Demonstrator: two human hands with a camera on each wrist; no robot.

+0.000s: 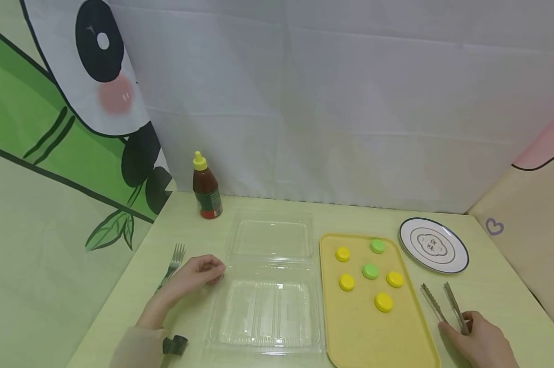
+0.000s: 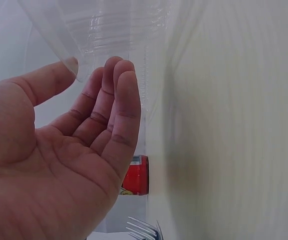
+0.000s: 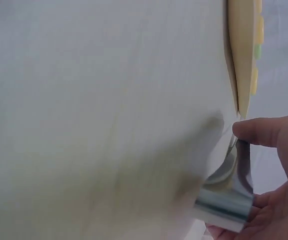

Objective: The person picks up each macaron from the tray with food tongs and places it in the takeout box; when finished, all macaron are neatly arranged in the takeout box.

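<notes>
My right hand holds metal tongs between thumb and fingers, beside the yellow tray's right edge. The tongs' two arms stand apart, their tips toward the plate, with nothing between them. In the right wrist view, the bent metal end of the tongs shows by the palm. My left hand is at the left side of a clear plastic container, whose lid lies folded back. Its fingers are loosely curved, with the container's corner right at the thumb tip and a gap before the fingers.
A yellow tray holds several yellow discs and two green discs. A white plate lies at the back right. A red sauce bottle stands at the back left. A fork lies beside the left hand.
</notes>
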